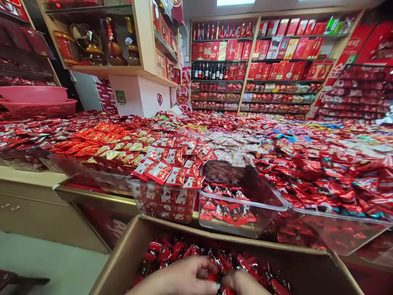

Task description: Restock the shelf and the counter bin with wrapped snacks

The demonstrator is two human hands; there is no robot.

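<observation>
An open cardboard box in front of me holds many small candies in red and black wrappers. My left hand reaches into it, fingers and thumb curled around red-wrapped candy. Close beside it, my right hand is down among the candies; its fingers are blurred and partly hidden, and the bottom edge of the view cuts it off. Just beyond the box stands a clear plastic bin with a low layer of similar red-wrapped candies at its front.
Left of that bin, another clear bin is heaped with red and white packets. A wide bin of red wrapped sweets stands right. Pink baskets sit far left. Shelves with bottles and red boxes line the back wall.
</observation>
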